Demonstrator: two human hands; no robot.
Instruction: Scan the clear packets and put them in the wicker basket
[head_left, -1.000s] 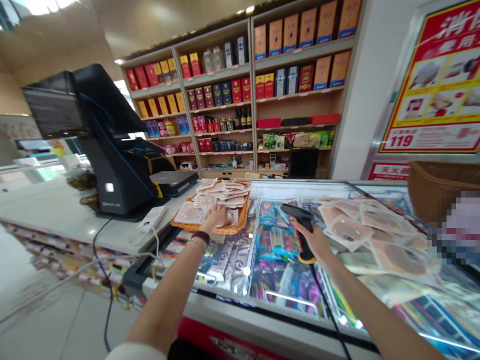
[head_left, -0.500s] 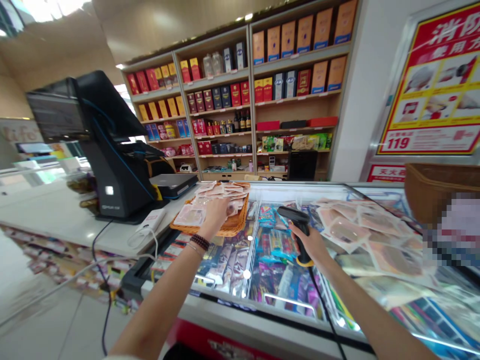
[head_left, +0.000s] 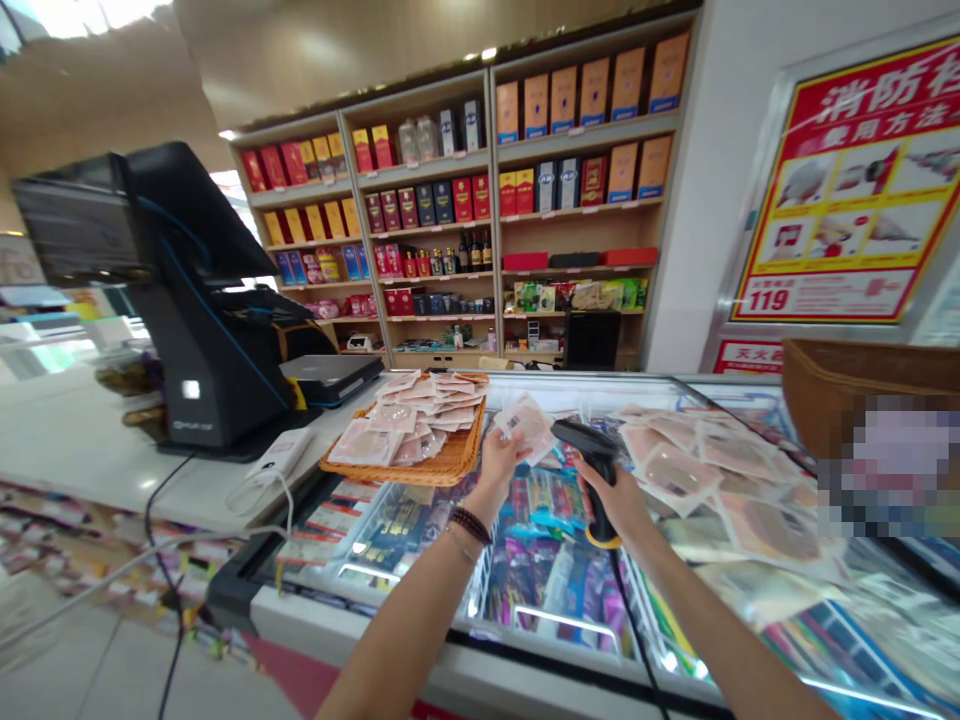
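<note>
A flat, clear-and-pinkish packet (head_left: 527, 425) is pinched in my left hand (head_left: 501, 462), just right of the basket and in front of the scanner's head. My right hand (head_left: 619, 497) wraps round the grip of a black handheld barcode scanner (head_left: 586, 440), whose cable runs down toward me. The orange wicker basket (head_left: 442, 470) carries a heap of similar packets (head_left: 420, 405). More such packets (head_left: 690, 460) lie spread on the freezer's glass top to the right of the scanner.
Under the glass top of the chest freezer (head_left: 360, 655) are colourful wrapped goods. At left, a black checkout terminal (head_left: 217, 340) and a white power strip (head_left: 281, 452) stand on the counter (head_left: 67, 420). A brown container (head_left: 847, 375) sits at right; shelves of boxes stand behind.
My left hand has come out of the basket and moved right with one packet, close to the scanner. My right hand keeps its hold on the scanner. The view has shifted slightly.
</note>
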